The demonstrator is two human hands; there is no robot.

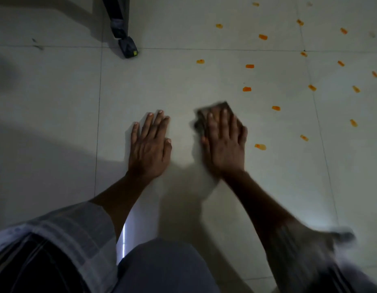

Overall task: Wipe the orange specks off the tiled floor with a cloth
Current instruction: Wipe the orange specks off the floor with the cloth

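While the left hand [150, 144] lies flat, fingers straight, as support | right hand [223, 140] presses dark folded cloth [204, 115] under straight fingers | orange specks [260, 146] beyond, right, on pale tiled floor [56, 98].

A dark tripod leg [119, 24] ends in a black foot [128, 47] beside a grout line.

Left hand [149, 142] flat, fingers straight; right hand [223, 140] flat, blurred.
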